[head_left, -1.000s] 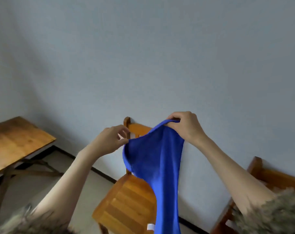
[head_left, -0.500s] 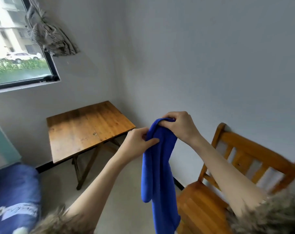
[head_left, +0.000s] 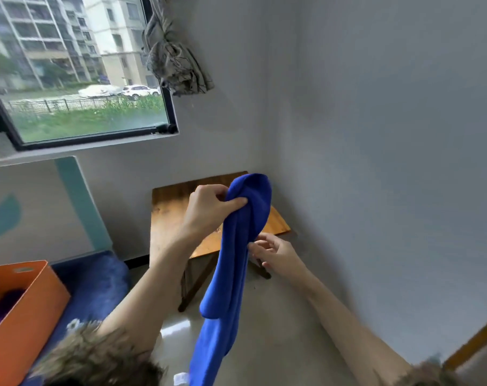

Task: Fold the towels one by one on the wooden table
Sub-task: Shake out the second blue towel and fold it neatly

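Note:
A blue towel [head_left: 231,274] hangs bunched and long in the air in front of me, its top draped over my left hand [head_left: 208,210], which grips it near the upper end. My right hand [head_left: 275,253] is lower, at the towel's right edge about halfway down, with its fingers pinching the fabric there. Behind both hands stands the small wooden table [head_left: 169,218] in the corner of the room, partly hidden by the towel and my left arm.
An orange box [head_left: 27,310] with purple cloth inside stands at the lower left on a blue cushion [head_left: 97,285]. A window [head_left: 77,79] and a knotted curtain [head_left: 172,59] are above. A wooden chair edge [head_left: 476,341] shows at the lower right.
My view has swung left, bringing the table, window and orange box into sight. My right hand has left the towel's top and dropped to its side edge; my left hand now carries the top.

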### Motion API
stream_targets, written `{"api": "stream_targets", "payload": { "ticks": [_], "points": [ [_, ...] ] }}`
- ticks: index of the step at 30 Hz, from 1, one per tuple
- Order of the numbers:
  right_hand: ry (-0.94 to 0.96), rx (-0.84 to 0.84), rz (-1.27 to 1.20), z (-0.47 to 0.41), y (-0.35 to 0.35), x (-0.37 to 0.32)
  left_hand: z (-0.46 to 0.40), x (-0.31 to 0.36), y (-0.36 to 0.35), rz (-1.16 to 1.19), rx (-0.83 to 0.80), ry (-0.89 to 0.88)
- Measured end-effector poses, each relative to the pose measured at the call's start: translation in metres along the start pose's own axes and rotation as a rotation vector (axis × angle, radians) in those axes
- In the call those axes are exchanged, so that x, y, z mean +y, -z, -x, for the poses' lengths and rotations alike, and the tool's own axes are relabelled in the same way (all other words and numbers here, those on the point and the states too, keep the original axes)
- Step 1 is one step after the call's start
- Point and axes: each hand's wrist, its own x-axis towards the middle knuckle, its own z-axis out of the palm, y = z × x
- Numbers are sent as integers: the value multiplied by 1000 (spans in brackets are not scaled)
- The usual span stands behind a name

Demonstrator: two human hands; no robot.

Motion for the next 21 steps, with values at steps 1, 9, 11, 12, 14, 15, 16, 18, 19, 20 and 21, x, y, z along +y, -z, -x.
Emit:
{"api": "stream_targets", "payload": {
  "ticks": [1, 9, 11, 12, 14, 15, 16, 18, 19, 20, 21],
  "points": [
    [18, -9, -5, -18, -2, 0, -13, -2, 3, 28, 18, 21],
    [144, -66, 188, -131, -3, 0, -90, -33, 35, 119, 180, 134],
    [200, -88, 130, -148, -5, -1, -109, -40, 39, 125, 205, 141],
    [215, -89, 92, -158, -6, -2, -119, -44, 39, 130, 209, 142],
    [220, -87, 64, -179, -8, -1, -138, -50, 38, 144, 207, 140],
    [211, -84, 68, -191, -9, 1, -148, -53, 36, 151, 204, 140],
    [200, -75, 81, -205, -10, 2, -159, -57, 35, 159, 200, 141],
    [177, -57, 125, -236, -9, 5, -182, -68, 34, 172, 189, 142],
    [164, -56, 141, -252, -8, 6, -195, -75, 34, 177, 184, 139],
    [147, -62, 149, -269, -7, 8, -208, -84, 35, 184, 181, 135],
    [127, -75, 149, -285, -6, 10, -221, -94, 37, 192, 180, 134]
  ]
}}
